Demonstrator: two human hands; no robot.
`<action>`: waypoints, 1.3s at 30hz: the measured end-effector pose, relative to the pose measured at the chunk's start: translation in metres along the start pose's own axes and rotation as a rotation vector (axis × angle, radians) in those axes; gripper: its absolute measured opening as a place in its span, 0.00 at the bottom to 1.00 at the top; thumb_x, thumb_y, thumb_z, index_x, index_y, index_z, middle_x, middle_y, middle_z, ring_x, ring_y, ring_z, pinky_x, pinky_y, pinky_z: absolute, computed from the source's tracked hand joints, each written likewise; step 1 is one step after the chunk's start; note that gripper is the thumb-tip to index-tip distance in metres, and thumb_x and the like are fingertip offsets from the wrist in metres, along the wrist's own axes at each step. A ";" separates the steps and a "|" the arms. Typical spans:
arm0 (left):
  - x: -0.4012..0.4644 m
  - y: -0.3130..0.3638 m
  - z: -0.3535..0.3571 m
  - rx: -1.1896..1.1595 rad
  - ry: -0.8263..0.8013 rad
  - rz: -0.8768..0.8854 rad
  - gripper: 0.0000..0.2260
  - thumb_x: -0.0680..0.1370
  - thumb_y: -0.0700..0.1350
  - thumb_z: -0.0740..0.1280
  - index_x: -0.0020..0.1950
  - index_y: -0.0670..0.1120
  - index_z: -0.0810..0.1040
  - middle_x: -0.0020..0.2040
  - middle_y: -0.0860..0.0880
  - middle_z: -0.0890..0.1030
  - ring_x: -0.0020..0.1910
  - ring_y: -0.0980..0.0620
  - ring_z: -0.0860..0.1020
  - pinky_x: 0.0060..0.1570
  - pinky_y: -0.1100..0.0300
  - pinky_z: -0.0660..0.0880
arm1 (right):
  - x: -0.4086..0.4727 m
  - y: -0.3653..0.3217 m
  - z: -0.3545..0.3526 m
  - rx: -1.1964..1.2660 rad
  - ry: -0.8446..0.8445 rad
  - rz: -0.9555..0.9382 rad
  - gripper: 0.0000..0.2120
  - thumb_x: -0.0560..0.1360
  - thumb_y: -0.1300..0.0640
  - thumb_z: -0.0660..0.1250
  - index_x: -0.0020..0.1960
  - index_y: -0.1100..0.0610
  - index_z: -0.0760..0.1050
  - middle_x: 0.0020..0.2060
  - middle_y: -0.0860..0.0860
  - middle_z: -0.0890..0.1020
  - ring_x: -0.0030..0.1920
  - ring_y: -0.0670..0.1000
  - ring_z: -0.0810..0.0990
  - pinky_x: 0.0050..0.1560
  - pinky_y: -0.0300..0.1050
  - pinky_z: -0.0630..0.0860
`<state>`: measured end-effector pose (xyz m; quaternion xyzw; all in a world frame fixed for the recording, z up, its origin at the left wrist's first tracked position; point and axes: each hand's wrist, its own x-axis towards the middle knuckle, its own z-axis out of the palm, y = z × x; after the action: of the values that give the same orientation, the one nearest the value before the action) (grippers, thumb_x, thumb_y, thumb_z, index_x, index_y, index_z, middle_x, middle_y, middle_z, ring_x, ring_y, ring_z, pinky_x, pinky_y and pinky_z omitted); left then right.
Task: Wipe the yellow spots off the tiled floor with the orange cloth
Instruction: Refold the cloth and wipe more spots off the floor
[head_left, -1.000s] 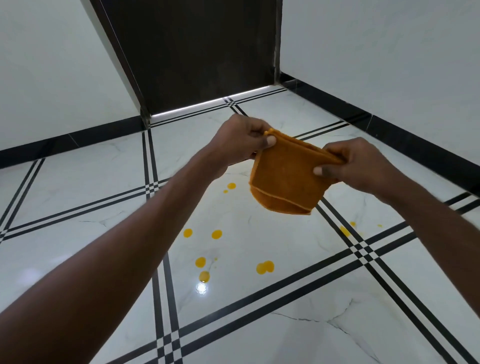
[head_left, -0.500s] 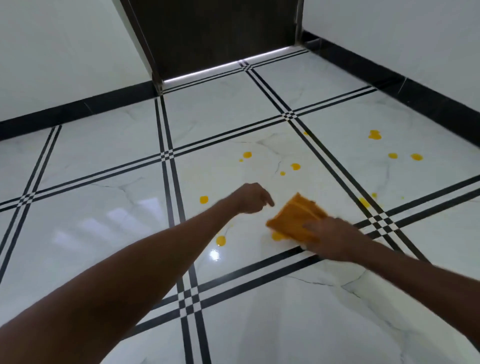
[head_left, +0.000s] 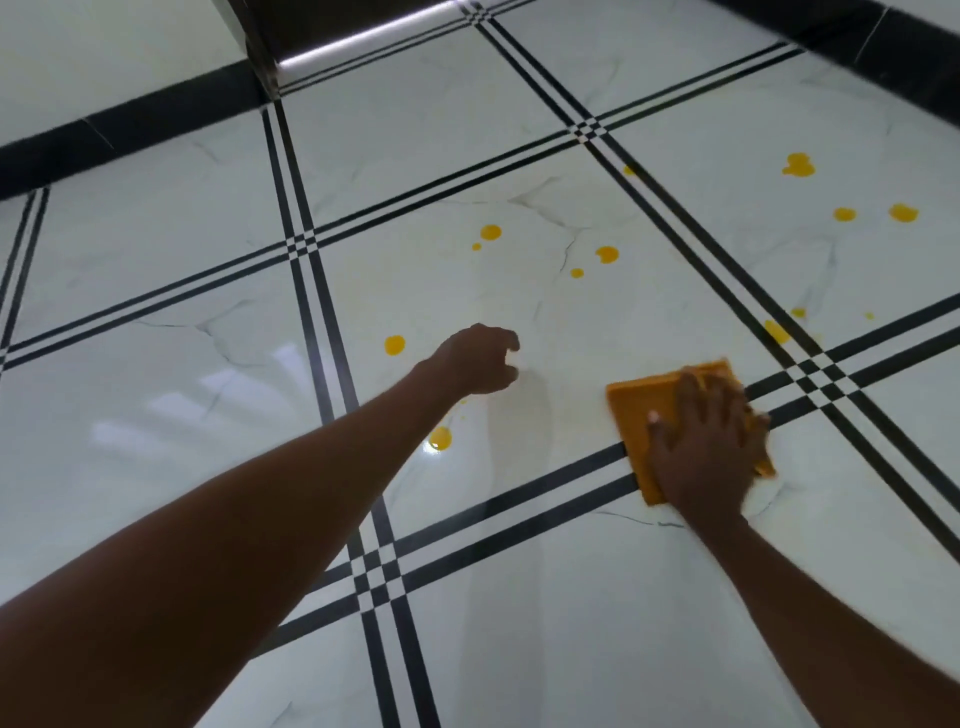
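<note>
The folded orange cloth lies flat on the white tiled floor, partly over a black stripe. My right hand presses on it, palm down, fingers spread. My left hand hovers over the middle tile with its fingers loosely curled and nothing in them. Yellow spots dot the floor: one just left of my left hand, one beside my left forearm, several further back on the same tile, and more on the far right tile.
A dark door with a bright gap beneath it stands at the top. Black skirting runs along the white walls at left and at the top right. Black triple stripes cross between tiles.
One second ago both hands held the cloth up in the air. My right hand then brought it down to the floor and has slid it rightward; the spots under it are gone.
</note>
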<state>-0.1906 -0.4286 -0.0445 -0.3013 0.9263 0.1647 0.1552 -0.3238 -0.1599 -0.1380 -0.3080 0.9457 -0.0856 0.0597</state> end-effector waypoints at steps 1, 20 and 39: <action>0.003 0.004 0.005 0.031 -0.007 0.024 0.23 0.79 0.49 0.65 0.74 0.48 0.69 0.70 0.45 0.74 0.71 0.45 0.70 0.68 0.51 0.69 | -0.017 0.001 0.000 0.026 0.030 0.135 0.33 0.82 0.40 0.50 0.82 0.55 0.57 0.79 0.63 0.63 0.79 0.68 0.60 0.77 0.72 0.54; 0.047 -0.016 0.043 0.268 0.102 0.164 0.30 0.80 0.56 0.62 0.80 0.52 0.57 0.78 0.42 0.59 0.75 0.40 0.61 0.67 0.46 0.65 | -0.024 -0.029 0.006 0.014 0.139 0.289 0.35 0.81 0.42 0.52 0.82 0.61 0.56 0.79 0.69 0.61 0.79 0.71 0.59 0.78 0.72 0.53; -0.051 -0.247 0.064 0.087 0.224 -0.354 0.37 0.77 0.68 0.47 0.82 0.52 0.49 0.82 0.45 0.50 0.81 0.45 0.50 0.75 0.42 0.56 | -0.109 -0.203 0.049 0.101 -0.095 -0.606 0.38 0.80 0.41 0.57 0.84 0.54 0.52 0.83 0.60 0.52 0.83 0.64 0.49 0.81 0.66 0.49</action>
<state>0.0115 -0.5661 -0.1344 -0.4687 0.8766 0.0604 0.0909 -0.1118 -0.2633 -0.1387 -0.5763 0.8014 -0.1320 0.0907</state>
